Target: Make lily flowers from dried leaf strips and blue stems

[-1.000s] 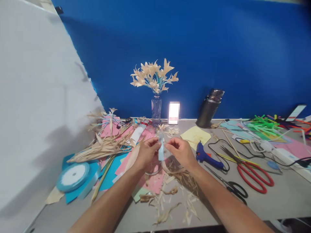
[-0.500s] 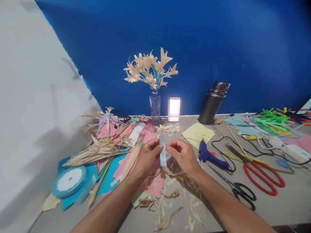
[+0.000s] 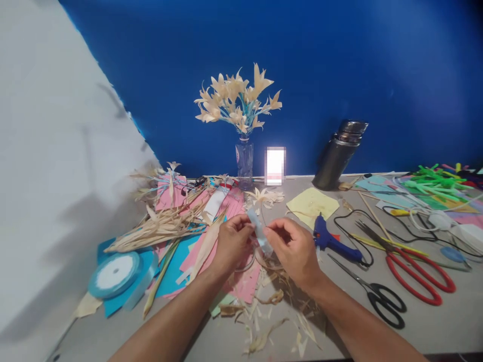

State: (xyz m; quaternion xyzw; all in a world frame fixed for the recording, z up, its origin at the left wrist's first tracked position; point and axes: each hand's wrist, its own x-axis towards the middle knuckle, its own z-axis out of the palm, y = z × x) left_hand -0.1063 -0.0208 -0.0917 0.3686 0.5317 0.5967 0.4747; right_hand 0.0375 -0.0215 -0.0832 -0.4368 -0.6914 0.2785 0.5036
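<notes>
My left hand [image 3: 234, 241] pinches the edge of a short light blue ribbon [image 3: 258, 226], which slants down to the right between my hands. Closed fingertips of my right hand [image 3: 292, 249] meet the ribbon's other side, by the thin stem of a cream dried-husk flower [image 3: 259, 197]. The flower's petals spread just beyond my fingers. Where the stem's lower part runs is hard to make out behind the hands and ribbon. Pink paper [image 3: 245, 286] and dry husk scraps [image 3: 269, 296] lie below.
A glass bottle [image 3: 244, 161] with husk flowers stands behind, with a dark flask [image 3: 337, 156] to its right. Rightward lie a blue glue gun [image 3: 334, 244], black scissors [image 3: 381, 296] and red scissors [image 3: 418, 274]. At left are a ribbon roll [image 3: 115, 274] and dried husks [image 3: 162, 229].
The ribbon has gone from nearly upright to slanted, its lower end swinging right. Both hands sit slightly farther right in the picture, and the view has shifted a little.
</notes>
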